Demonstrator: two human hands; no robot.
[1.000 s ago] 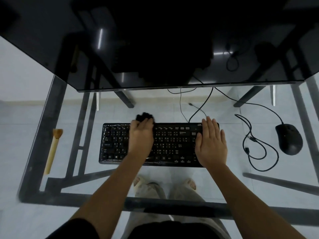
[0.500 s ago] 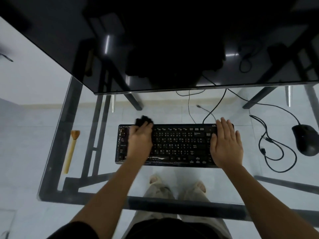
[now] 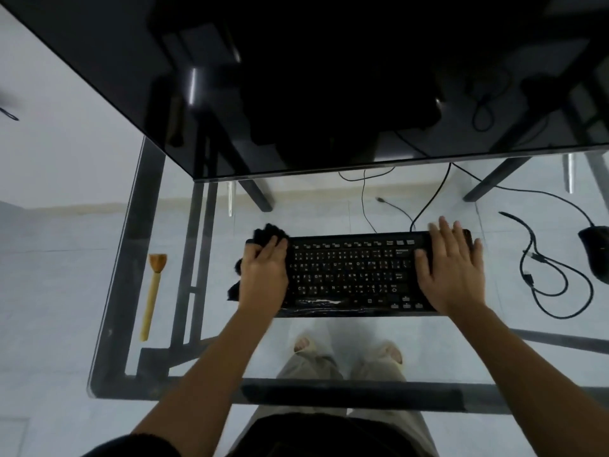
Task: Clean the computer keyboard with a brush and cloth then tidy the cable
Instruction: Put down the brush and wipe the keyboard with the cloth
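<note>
A black keyboard [image 3: 356,275] lies on the glass desk [image 3: 362,341] in front of me. My left hand [image 3: 263,275] presses a black cloth [image 3: 268,233] onto the keyboard's left end, fingers curled over it. My right hand [image 3: 451,268] lies flat, fingers straight, on the keyboard's right end. The keyboard cable [image 3: 431,196] runs from the back edge up under the monitor. A wooden-handled brush [image 3: 152,291] lies on the desk at the left, apart from both hands.
A large dark monitor [image 3: 296,77] overhangs the back of the desk. A black mouse [image 3: 596,252] sits at the right edge, with a looped black cable [image 3: 557,282] beside it. The desk's dark metal frame [image 3: 148,225] and my feet show through the glass.
My left hand has slid the cloth leftward along the keyboard to its left end. My right hand stays flat on the right end. The camera has shifted left.
</note>
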